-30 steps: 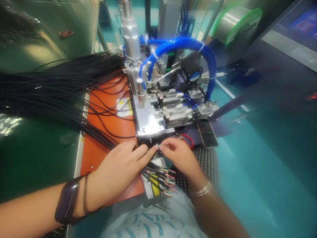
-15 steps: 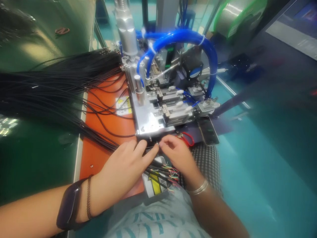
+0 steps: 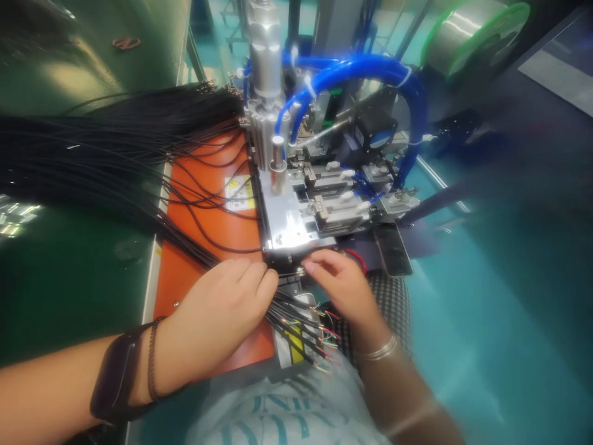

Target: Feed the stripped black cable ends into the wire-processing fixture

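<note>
My left hand (image 3: 225,303) lies curled over black cables (image 3: 115,148) at the front edge of a metal fixture plate (image 3: 282,222), and it appears to grip them. The long cable bundle fans out left across an orange mat (image 3: 208,228). Just to the right, my right hand (image 3: 340,284) has its fingertips by a small metal cable end (image 3: 301,270). Whether they pinch it is hard to tell. Stripped ends with coloured wires (image 3: 301,324) stick out below both hands, over a yellow-marked label (image 3: 291,346).
Pneumatic slides and blue tubing (image 3: 356,71) rise behind the plate, with a silver cylinder (image 3: 264,49) at the back. A phone (image 3: 393,249) and a red loop (image 3: 356,259) lie to the right. A wire spool (image 3: 472,40) stands far right, above a teal floor.
The view has shifted slightly. My left hand has drawn back from the cable end, its fingers curled more, and the two hands stand further apart.
</note>
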Motion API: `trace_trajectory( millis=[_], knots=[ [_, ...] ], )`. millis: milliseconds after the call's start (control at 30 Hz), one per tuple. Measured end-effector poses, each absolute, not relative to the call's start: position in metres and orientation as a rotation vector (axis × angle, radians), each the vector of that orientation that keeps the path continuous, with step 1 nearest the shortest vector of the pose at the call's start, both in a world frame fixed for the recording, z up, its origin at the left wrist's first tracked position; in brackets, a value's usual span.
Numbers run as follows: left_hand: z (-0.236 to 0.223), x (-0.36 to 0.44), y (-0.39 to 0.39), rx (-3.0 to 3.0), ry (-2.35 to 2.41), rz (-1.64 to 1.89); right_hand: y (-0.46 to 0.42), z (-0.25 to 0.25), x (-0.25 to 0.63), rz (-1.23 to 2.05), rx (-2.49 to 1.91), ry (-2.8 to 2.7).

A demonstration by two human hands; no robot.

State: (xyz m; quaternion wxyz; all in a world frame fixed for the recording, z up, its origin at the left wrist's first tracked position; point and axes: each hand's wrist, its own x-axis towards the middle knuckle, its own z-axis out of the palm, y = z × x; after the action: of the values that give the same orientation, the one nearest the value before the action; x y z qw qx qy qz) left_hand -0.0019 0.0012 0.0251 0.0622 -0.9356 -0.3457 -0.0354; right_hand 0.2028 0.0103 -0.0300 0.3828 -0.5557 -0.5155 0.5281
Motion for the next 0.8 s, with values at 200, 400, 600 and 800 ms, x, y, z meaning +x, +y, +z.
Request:
trace_trajectory(
  millis=[200, 400, 600, 800],
  knots=[
    [0.022, 0.002, -0.005, -2.792, -1.08, -0.022, 0.009, -0.029, 0.198, 1.287, -1.522, -1.301],
    [0.024, 0.006, -0.017, -2.781, -1.061, 0.034, 0.008, -0.036, 0.196, 1.413, -1.534, -1.182],
    [0.027, 0.006, -0.019, -2.773, -1.148, 0.03, -0.003, -0.039, 0.203, 1.039, -1.443, -1.543],
    [0.023, 0.005, -0.014, -2.771, -1.175, -0.019, -0.004, -0.042, 0.203, 0.909, -1.431, -1.718]
  ],
)
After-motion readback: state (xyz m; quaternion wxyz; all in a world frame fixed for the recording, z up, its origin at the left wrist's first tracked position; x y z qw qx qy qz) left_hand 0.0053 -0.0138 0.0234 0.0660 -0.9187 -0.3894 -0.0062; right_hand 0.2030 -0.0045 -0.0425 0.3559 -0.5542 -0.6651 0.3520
